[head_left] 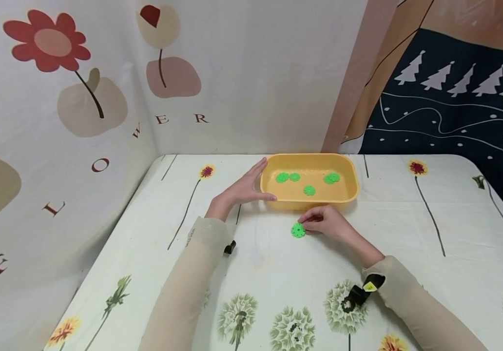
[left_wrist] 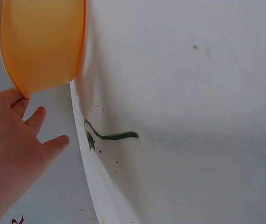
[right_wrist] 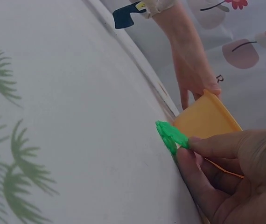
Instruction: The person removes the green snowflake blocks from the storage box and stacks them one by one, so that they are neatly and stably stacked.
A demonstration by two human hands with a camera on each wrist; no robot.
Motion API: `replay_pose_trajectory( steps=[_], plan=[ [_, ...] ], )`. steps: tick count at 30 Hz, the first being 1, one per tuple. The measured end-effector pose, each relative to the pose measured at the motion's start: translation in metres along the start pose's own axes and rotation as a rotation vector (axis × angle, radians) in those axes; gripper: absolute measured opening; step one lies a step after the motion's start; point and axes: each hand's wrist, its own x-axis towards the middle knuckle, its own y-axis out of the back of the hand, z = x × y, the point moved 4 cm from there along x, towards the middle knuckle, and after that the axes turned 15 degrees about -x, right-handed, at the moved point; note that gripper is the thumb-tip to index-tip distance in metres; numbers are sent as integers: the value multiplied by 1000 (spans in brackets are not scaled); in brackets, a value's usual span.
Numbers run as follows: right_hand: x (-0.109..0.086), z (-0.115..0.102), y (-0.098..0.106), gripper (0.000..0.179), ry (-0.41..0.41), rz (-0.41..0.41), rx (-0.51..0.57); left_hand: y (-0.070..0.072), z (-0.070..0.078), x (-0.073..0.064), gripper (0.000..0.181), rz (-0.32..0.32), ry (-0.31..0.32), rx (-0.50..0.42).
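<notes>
A yellow plastic basin [head_left: 310,201] stands toward the back of the table. My left hand [head_left: 244,187] spreads across its left end, thumb along the near rim and index finger at the far corner. In the left wrist view, other fingers of that hand [left_wrist: 11,144] splay free beside the basin. My right hand [head_left: 326,224], in front of the basin, pinches a green notched plastic disc [head_left: 298,230] between thumb and index finger. Seen from the right wrist, the green disc [right_wrist: 165,133] shows two overlapping layers. More green discs [head_left: 309,190] lie inside the basin, some overlapping.
The table is covered by a white cloth [head_left: 260,273] printed with flowers and dandelions. Behind the basin hangs a pale printed fabric backdrop [head_left: 251,87], with a dark tree-patterned section [head_left: 449,112] at the right. A small black camera [head_left: 358,295] is worn on the right wrist.
</notes>
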Motion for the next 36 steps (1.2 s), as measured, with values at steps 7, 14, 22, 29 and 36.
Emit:
replay_pose_trajectory(
  steps=[7,14,22,29,36],
  plan=[
    [-1,-2,0,15,8,16,-37,0,1,0,118,16,12,3],
    [0,-1,0,15,9,22,-52,0,1,-1,117,9,2,12],
    [-2,-2,1,14,0,25,-71,0,1,-2,116,7,2,1],
    [-3,-4,2,14,-3,21,-74,0,3,-3,116,3,-3,-4],
    [-4,-4,5,14,-2,18,-68,1,3,-3,116,1,-4,-10]
  ],
)
